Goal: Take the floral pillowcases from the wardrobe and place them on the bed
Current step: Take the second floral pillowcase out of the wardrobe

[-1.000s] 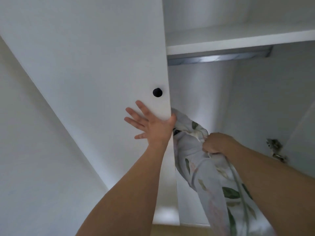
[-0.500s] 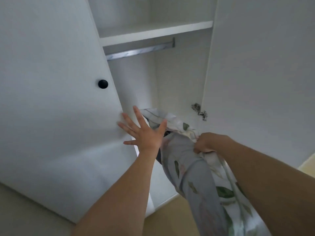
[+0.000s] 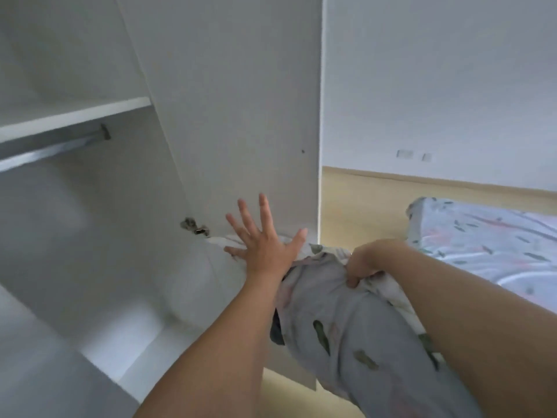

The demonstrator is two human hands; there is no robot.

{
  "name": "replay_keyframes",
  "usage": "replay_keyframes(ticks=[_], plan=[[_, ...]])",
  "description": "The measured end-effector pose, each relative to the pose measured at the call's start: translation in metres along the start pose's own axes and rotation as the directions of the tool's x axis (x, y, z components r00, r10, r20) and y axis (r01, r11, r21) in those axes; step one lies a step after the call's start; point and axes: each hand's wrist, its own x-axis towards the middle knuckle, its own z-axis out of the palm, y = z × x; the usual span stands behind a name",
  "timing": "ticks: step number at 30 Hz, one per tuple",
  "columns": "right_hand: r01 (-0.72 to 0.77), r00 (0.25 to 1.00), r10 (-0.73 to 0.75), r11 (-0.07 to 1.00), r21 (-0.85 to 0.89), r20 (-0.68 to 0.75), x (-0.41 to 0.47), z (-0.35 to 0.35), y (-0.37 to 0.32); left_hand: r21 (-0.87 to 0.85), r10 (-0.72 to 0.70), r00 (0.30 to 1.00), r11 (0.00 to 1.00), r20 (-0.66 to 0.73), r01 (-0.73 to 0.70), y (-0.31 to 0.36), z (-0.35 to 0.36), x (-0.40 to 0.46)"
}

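A bundle of floral pillowcases, pale grey with green leaves and pink blooms, hangs in front of me. My right hand is clenched on its top edge. My left hand is spread flat with fingers apart, in front of the white right wardrobe door, holding nothing. The open wardrobe fills the left, with a shelf and a metal rail. The bed, covered in a matching floral sheet, lies at the right.
A metal hinge sits on the inner edge of the right door. A pale wooden headboard or panel runs along the white wall behind the bed, with wall sockets above it.
My view has swung right, away from the left door with the black knob; the bed has come into sight. My left hand has left that door. My right hand keeps its hold on the pillowcases.
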Motion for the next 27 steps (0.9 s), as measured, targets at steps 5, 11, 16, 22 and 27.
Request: replay_keyframes(ticks=[5, 11, 16, 22, 27], plan=[[-0.207, 0.959, 0.195, 0.978, 0.037, 0.205, -0.036, -0.001, 0.082, 0.183, 0.404, 0.914, 0.896, 0.042, -0.405, 0.069, 0.023, 0.012], [-0.371, 0.894, 0.332, 0.925, 0.082, 0.301, -0.036, 0.001, 0.137, 0.428, 0.744, 0.633, 0.511, 0.214, -0.745, 0.108, 0.038, 0.03], [-0.304, 0.943, 0.3, 0.953, 0.004, 0.146, -0.017, 0.002, 0.142, 0.745, 0.518, 0.754, 0.291, 0.404, -0.6, 0.108, 0.039, 0.045], [-0.244, 0.964, 0.245, 0.969, -0.023, 0.101, 0.008, 0.009, 0.132, 0.865, 0.326, 0.845, 0.13, 0.424, -0.484, 0.111, 0.034, 0.035], [-0.231, 0.96, 0.237, 0.971, -0.058, 0.15, 0.029, 0.016, 0.109, 0.838, 0.392, 0.829, 0.213, 0.398, -0.502, 0.103, 0.027, 0.027]])
